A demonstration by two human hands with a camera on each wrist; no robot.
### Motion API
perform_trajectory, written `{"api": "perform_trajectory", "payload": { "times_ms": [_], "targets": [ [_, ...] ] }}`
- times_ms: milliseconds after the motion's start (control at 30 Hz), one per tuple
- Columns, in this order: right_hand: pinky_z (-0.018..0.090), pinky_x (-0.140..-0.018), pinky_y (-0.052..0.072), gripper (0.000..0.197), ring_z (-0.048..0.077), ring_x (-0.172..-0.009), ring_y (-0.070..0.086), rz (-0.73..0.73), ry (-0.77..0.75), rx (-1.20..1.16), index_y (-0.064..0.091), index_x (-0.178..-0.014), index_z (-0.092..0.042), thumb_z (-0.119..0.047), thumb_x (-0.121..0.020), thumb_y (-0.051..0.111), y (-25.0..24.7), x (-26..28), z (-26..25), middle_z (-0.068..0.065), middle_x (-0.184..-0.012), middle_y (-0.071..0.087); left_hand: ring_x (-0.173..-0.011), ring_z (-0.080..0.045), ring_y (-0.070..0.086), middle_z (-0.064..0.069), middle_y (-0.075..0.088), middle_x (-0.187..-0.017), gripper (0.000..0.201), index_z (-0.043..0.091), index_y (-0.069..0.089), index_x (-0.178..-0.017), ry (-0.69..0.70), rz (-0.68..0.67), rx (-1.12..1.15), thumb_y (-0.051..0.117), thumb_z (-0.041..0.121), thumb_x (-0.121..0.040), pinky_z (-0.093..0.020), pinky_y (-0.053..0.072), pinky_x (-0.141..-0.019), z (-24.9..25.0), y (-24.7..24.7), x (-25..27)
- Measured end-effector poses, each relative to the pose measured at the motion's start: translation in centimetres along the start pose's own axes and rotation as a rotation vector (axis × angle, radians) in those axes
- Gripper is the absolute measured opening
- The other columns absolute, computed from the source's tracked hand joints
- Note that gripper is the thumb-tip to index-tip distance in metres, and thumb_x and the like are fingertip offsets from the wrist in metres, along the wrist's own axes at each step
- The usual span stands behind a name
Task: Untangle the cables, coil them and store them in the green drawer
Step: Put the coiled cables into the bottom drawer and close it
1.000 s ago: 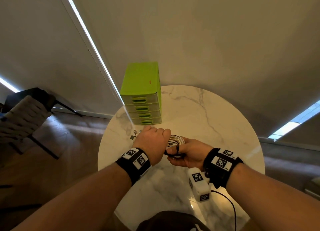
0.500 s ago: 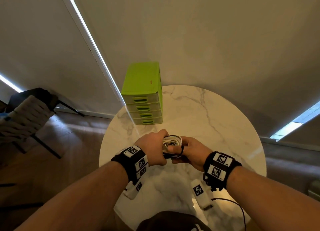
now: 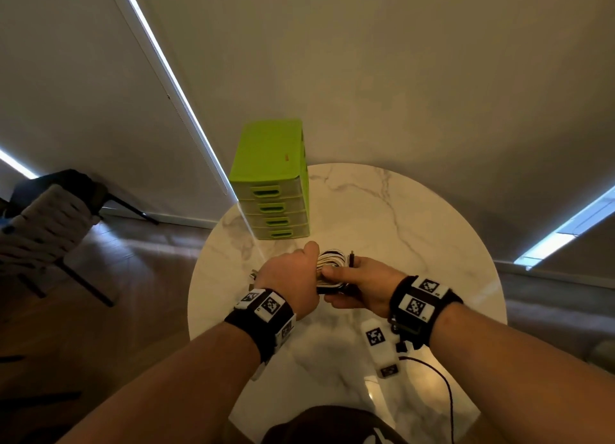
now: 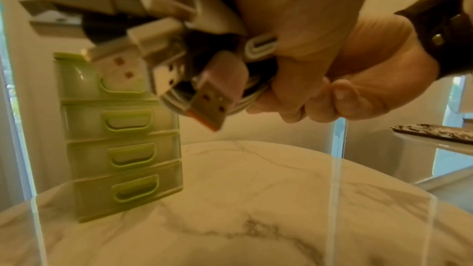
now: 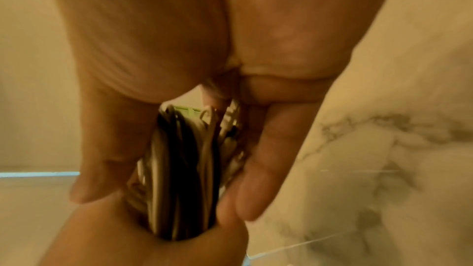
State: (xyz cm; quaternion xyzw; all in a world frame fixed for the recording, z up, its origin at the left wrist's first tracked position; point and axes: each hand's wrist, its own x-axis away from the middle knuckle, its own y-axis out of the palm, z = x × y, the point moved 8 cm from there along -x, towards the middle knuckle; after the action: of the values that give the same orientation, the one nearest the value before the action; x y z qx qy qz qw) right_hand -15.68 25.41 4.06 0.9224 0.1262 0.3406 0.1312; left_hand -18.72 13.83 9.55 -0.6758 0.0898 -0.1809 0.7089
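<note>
**Both hands on the coil**

Round white marble table (image 3: 416,230) fills the scene, the lime-green plastic four-drawer cabinet (image 3: 271,177) upright at its far left, every drawer closed. Above the table, just short of the cabinet, left hand (image 3: 288,274) and right hand (image 3: 362,282) meet, fingers curled tight round one coiled bundle of black and white cables (image 3: 331,260), USB plugs (image 4: 207,106) poking out.

Green drawer unit (image 3: 269,164), white-veined marble table (image 3: 399,217)
</note>
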Motion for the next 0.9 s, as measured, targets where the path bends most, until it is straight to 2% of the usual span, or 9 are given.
{"api": "perform_trajectory", "payload": {
  "times_ms": [133,200,267,367,467,633,733,800,900],
  "targets": [
    [0.037,-0.085,0.059,0.026,0.029,-0.099,0.072,-0.047,0.023,-0.124,0.068,-0.117,-0.004,-0.006,-0.091,0.068,0.1,-0.1,0.4,0.018,-0.11,0.073,-0.085,-0.03,0.065,-0.003,0.064,-0.099,0.042,0.022,0.035,-0.107,0.062,0.001,-0.109,0.066,0.031,-0.081,-0.038,0.045,-0.066,0.4,0.0,-0.3],
    [0.036,-0.081,0.058,0.027,0.028,-0.1,0.07,-0.039,0.02,-0.125,0.067,-0.117,-0.004,-0.014,-0.092,0.07,0.6,-0.3,0.3,0.017,-0.108,0.072,-0.085,-0.03,0.064,-0.004,0.064,-0.099,0.038,0.022,0.035,-0.106,0.053,0.004,-0.112,0.064,0.027,-0.082,-0.037,0.043,-0.066,0.2,0.0,-0.3],
    [0.032,-0.075,0.059,0.042,0.026,-0.096,0.071,-0.004,-0.007,-0.039,0.067,-0.118,-0.002,-0.026,-0.085,0.079,0.6,-0.6,0.0,0.018,-0.108,0.074,-0.085,-0.03,0.063,-0.003,0.063,-0.098,0.037,0.023,0.031,-0.102,0.043,-0.017,-0.073,0.062,0.024,-0.082,-0.038,0.046,-0.067,0.1,0.2,-0.3],
    [0.036,-0.079,0.061,0.044,0.031,-0.096,0.073,0.009,-0.083,0.011,0.065,-0.12,0.002,-0.013,-0.082,0.082,0.2,-0.9,-0.4,0.025,-0.114,0.072,-0.082,-0.028,0.063,-0.001,0.063,-0.093,0.04,0.026,0.032,-0.103,0.064,-0.069,0.005,0.065,0.028,-0.079,-0.04,0.053,-0.067,0.2,0.6,-0.3],
    [0.047,-0.086,0.06,0.038,0.036,-0.098,0.072,-0.01,-0.163,0.061,0.063,-0.111,0.001,-0.003,-0.079,0.084,0.1,-1.1,-0.8,0.027,-0.109,0.071,-0.081,-0.026,0.064,0.002,0.065,-0.093,0.057,0.03,0.041,-0.117,0.078,-0.155,0.11,0.07,0.035,-0.069,-0.038,0.055,-0.067,-0.2,0.9,-0.7],
    [0.033,-0.073,0.056,0.036,0.017,-0.08,0.067,0.018,-0.367,0.38,0.062,-0.092,-0.009,-0.02,-0.073,0.091,0.4,-0.6,-3.4,0.008,-0.086,0.069,-0.08,-0.019,0.064,0.006,0.068,-0.093,0.068,0.032,0.051,-0.117,0.106,-0.199,0.304,0.08,0.036,-0.056,-0.036,0.058,-0.067,-0.8,0.4,-1.0],
    [0.036,-0.074,0.055,0.033,0.018,-0.08,0.066,0.047,-0.426,0.358,0.063,-0.095,-0.005,-0.017,-0.076,0.088,0.4,-0.6,-3.4,0.01,-0.086,0.068,-0.076,-0.018,0.063,0.006,0.066,-0.089,0.063,0.031,0.051,-0.109,0.087,-0.214,0.302,0.079,0.035,-0.054,-0.037,0.059,-0.065,-1.0,0.4,-1.2],
    [0.04,-0.079,0.059,0.037,0.026,-0.087,0.07,0.041,-0.335,0.191,0.064,-0.106,-0.001,-0.011,-0.078,0.086,0.5,-1.1,-2.4,0.016,-0.095,0.072,-0.076,-0.021,0.062,0.004,0.064,-0.088,0.057,0.029,0.047,-0.107,0.069,-0.209,0.205,0.077,0.034,-0.058,-0.037,0.058,-0.064,-1.1,0.5,-1.3],
    [0.04,-0.085,0.061,0.045,0.033,-0.104,0.073,0.024,-0.065,0.011,0.062,-0.122,0.003,-0.001,-0.081,0.081,0.9,-1.7,-0.5,0.02,-0.113,0.073,-0.082,-0.026,0.064,0.001,0.065,-0.094,0.051,0.027,0.043,-0.112,0.048,-0.161,0.011,0.071,0.036,-0.07,-0.037,0.054,-0.067,-1.6,0.9,-0.9]
  ]
}}
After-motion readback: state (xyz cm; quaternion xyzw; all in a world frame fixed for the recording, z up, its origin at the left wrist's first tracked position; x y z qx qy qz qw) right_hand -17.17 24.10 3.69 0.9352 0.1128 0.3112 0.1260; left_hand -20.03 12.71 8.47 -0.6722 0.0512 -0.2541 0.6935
